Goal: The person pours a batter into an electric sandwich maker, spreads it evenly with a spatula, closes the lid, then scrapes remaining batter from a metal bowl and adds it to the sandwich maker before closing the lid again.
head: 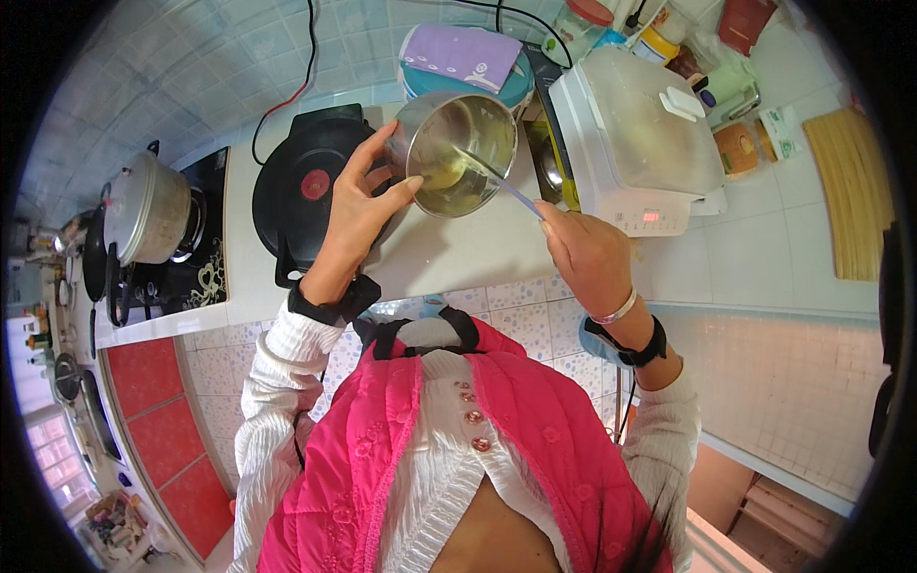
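Observation:
A tilted stainless steel pot [494, 122] is gripped at its left wall and rim by my left hand [369, 200]; its mouth faces me. Some pale yellow stuff [445, 174] lies low inside it. My right hand [591, 254] closes on the pale handle of a utensil [517, 193], whose far end reaches into the pot; what kind of utensil cannot be told. Behind the pot, a folded purple towel [462, 54] rests on a round teal-lidded container [517, 84]. A black electric griddle pan [286, 208] sits on the counter, left of my left hand.
On the right stands a white countertop appliance [623, 143] with a cloudy lid and lit display. Farther right lies a bamboo mat or board [849, 193]. At left, a large lidded pot [154, 208] stands on a black gas hob [208, 251]. Jars and packets crowd the back right.

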A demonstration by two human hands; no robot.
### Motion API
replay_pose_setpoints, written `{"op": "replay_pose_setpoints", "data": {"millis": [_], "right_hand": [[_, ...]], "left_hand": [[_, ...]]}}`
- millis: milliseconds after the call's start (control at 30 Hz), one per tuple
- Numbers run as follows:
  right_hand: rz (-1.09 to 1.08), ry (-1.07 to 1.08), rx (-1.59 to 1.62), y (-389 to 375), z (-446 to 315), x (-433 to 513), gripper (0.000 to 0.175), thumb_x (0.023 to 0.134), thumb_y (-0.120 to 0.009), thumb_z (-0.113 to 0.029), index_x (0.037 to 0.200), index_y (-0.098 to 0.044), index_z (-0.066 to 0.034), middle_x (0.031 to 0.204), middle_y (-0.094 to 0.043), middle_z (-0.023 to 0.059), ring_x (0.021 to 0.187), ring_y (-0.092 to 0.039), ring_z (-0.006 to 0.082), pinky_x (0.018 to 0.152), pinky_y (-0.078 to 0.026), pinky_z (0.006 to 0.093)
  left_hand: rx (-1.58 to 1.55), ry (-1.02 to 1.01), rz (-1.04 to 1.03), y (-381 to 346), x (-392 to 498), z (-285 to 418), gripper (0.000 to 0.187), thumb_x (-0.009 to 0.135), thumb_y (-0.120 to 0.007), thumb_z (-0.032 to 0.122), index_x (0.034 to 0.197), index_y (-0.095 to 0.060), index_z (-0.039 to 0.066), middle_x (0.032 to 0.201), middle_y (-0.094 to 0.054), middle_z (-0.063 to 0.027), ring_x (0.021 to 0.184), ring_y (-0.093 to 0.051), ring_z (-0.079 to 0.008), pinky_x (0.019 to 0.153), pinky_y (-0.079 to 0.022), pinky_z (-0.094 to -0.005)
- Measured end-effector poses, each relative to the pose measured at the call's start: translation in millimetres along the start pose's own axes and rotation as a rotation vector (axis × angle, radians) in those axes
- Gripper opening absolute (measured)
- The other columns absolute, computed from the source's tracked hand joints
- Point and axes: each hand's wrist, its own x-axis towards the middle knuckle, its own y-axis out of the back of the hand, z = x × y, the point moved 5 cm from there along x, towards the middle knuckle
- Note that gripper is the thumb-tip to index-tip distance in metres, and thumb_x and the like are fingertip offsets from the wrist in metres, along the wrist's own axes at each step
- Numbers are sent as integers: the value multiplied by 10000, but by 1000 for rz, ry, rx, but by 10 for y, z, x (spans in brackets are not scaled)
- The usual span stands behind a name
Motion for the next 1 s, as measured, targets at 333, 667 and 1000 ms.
{"op": "replay_pose_setpoints", "data": {"millis": [333,667,1000], "right_hand": [[36,113,-3,52,-136,98,374,716,-692,-23,1085,-672,-80,615,-411,42,550,-467,211,488,-372,345],[50,161,8,127,-228,176,350,705,-672,-35,1051,-681,-78,606,-378,21,538,-446,184,481,-353,321],[135,180,-47,201,-202,196,365,695,-692,-31,1056,-682,-88,616,-371,24,563,-454,181,502,-354,323]], "left_hand": [[-98,68,-67,-53,20,-47,661,809,-681,34,1409,-411,86,1235,-467,-68,1000,-572,-151,718,-543,-262],[-79,32,-118,-49,7,20,680,807,-674,49,1423,-390,88,1313,-449,-101,1039,-561,-172,727,-514,-264],[-74,6,-109,28,-31,84,687,811,-666,43,1430,-372,84,1314,-451,-103,1085,-549,-192,771,-517,-286]]}}
